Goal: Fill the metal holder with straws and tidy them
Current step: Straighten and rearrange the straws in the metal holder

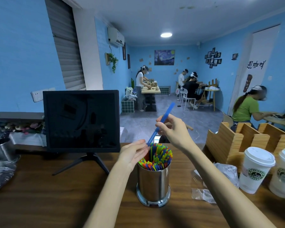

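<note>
Both hands are working at the holder [153,183]: the left hand [133,156] is resting relaxed, flat-fingered, against the straws [156,157] at its rim, and the right hand [173,129], above and beyond it, is pinching a blue straw [160,124]. That straw is slanting, low end just over the packed bundle, top tilting up and away to the right. Driven in at this slant, it is likely jamming on other tips, buckling or nudging the holder.

Straws [156,157] in holder [153,183], left of cups [257,168]
</note>
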Demonstrator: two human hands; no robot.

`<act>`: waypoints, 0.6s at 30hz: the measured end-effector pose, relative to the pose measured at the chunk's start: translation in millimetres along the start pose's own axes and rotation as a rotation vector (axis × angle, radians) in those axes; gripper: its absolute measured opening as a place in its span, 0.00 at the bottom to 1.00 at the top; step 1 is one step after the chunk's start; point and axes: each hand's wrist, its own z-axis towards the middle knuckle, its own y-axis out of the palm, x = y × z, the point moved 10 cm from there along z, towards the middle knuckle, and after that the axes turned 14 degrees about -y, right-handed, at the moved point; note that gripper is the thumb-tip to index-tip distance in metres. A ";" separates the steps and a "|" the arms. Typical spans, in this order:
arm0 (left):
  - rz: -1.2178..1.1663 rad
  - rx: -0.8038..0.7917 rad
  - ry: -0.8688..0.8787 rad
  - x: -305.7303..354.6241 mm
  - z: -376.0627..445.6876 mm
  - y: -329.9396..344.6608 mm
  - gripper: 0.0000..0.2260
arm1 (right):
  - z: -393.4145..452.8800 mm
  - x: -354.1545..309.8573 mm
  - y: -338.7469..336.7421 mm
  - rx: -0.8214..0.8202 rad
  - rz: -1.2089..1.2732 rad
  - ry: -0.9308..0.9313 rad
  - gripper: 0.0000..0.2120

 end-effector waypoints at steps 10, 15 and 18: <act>0.477 0.258 0.540 52.1 -24.4 12.8 0.05 | -9.3 28.1 33.8 -0.313 -0.246 -0.006 0.03; 0.525 0.045 0.766 70.5 -43.2 53.9 0.14 | -27.1 38.1 63.5 -0.528 -0.319 -0.040 0.11; 0.681 0.163 0.891 74.6 -45.6 55.1 0.09 | -33.5 45.3 67.7 -0.576 -0.317 -0.014 0.13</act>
